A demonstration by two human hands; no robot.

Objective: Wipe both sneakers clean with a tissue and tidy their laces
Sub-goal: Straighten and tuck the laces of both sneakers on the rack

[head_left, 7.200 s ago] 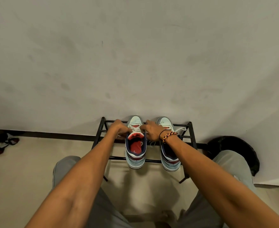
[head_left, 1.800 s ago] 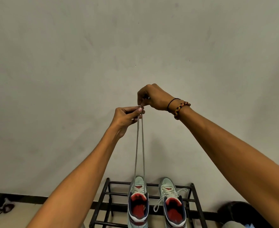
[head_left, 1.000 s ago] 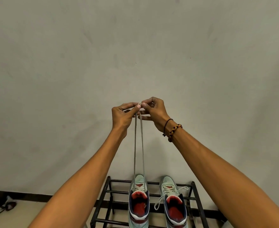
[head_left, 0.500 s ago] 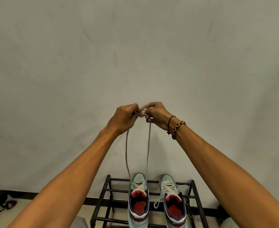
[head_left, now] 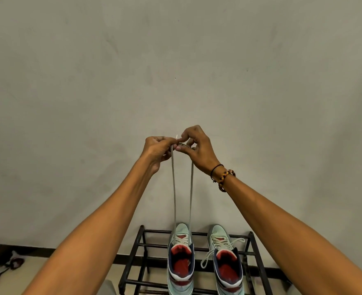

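Two pale green sneakers with red insides stand side by side on a black metal shoe rack against the wall. From the left sneaker two lace strands run straight up, pulled taut. My left hand pinches one lace end and my right hand pinches the other; the two hands meet high in front of the wall. The right sneaker has its white lace lying loose across its tongue and side. No tissue is in view.
A plain grey wall fills most of the view. Dark footwear lies on the pale floor at the far left, next to a dark skirting strip.
Since half a second ago my hands have shifted slightly and the two lace strands have drawn straighter and tauter. Seven seconds ago both hands were down at the sneakers.
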